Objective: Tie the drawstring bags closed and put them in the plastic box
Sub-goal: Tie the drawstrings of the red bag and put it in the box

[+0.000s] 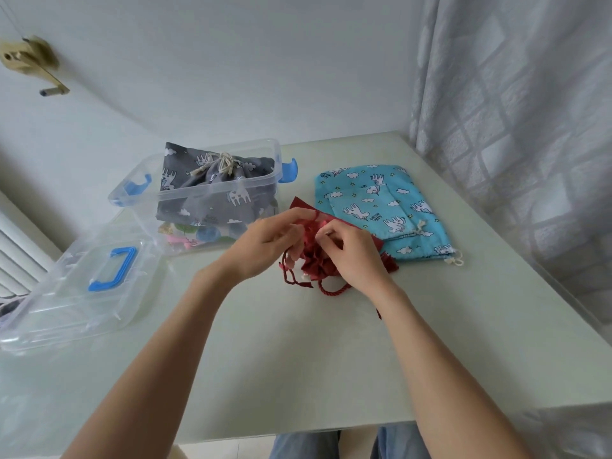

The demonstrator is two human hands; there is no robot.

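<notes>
1. Your left hand (265,241) and right hand (347,250) met over the red drawstring bag (318,256) — both had their fingers curled in, pinching the gathered fabric at its neck.
2. The red drawstring bag sat on the table (298,359), bunched up under your fingertips, with its dark red cord (331,289) trailing in loops toward you.
3. Just beyond your right hand lay the blue drawstring bags (381,207), flat on the table, a smaller one on top of a larger one, white cords at their near edges.
4. Beyond your left hand stood the plastic box (198,193), open, clear-walled with blue latches. A grey drawstring bag (212,180) was inside it — its white cord tied in a bow at the top — and other colourful items showed through the wall below it.
5. The box lid (76,293), clear with a blue handle, rested on the table to your left.
</notes>
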